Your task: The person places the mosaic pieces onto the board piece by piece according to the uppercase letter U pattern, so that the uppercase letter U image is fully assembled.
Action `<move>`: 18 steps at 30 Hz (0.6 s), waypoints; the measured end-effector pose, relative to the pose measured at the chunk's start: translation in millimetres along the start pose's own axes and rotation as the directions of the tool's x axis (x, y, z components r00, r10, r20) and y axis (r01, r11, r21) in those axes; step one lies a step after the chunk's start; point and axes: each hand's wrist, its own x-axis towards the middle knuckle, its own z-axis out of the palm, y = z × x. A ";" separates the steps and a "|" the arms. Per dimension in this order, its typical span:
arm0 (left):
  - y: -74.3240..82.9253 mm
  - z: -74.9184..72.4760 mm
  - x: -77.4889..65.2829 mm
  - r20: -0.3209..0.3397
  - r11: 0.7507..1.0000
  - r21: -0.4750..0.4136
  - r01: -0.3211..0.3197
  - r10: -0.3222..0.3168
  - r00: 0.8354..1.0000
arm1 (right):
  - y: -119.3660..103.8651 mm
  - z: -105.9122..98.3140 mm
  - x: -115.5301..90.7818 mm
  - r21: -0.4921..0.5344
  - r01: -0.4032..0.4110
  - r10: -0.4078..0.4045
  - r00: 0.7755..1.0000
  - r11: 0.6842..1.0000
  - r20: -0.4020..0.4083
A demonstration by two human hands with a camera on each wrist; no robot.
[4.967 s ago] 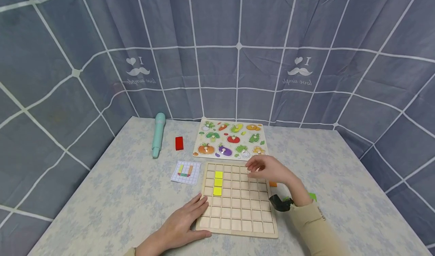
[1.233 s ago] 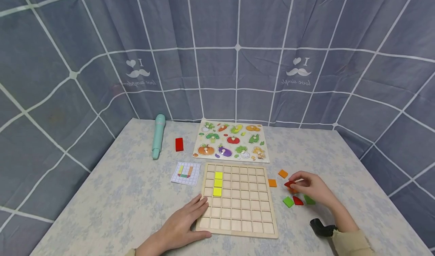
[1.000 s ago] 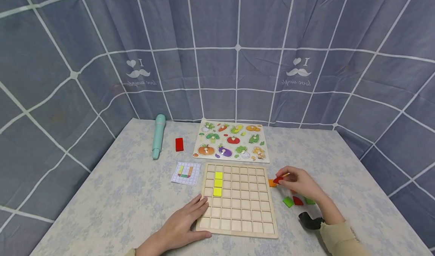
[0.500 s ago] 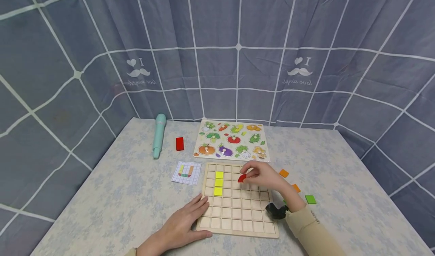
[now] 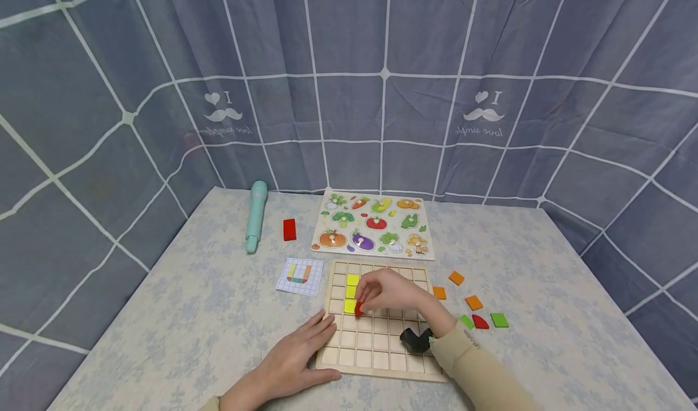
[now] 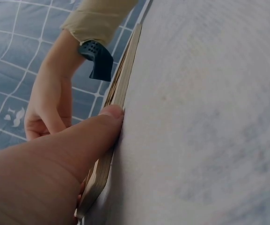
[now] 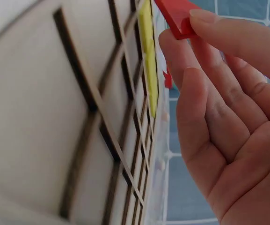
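Observation:
My right hand (image 5: 389, 290) pinches a red quarter-round tile (image 5: 358, 310) between thumb and fingertips, low over the wooden grid board (image 5: 382, 359). In the right wrist view the red tile (image 7: 178, 18) shows at the fingertips, clear of the board's slats. Three yellow square tiles (image 5: 351, 291) fill a short column on the board, just left of the held tile. At the board's lower left edge my left hand (image 5: 294, 356) lies with fingers extended; the left wrist view shows its thumb (image 6: 109, 115) against the wooden rim.
Right of the board lie orange squares (image 5: 474, 302), green squares (image 5: 498, 320) and another red quarter-round tile (image 5: 480, 322). A pattern card (image 5: 300, 276) lies to its left. Farther back are a red block (image 5: 289, 230), a teal microphone-shaped object (image 5: 256, 217) and a vegetable puzzle (image 5: 372, 223).
My right hand picked up a red quarter-round tile from the loose pieces at the right and carried it left across the board to beside the yellow column. The left hand stayed put.

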 end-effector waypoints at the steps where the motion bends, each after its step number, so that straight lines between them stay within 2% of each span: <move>1: -0.1 0.0 0.0 0.001 1.000 0.000 0.000 0.000 1.000 | -0.2 1.7 1.3 -0.009 -0.004 0.004 1.000 1.000 0.008; 18: -1.3 0.3 0.3 -0.008 1.000 -0.018 -0.021 0.021 1.000 | -8.7 16.9 11.8 -0.100 0.019 -0.013 0.998 0.995 0.063</move>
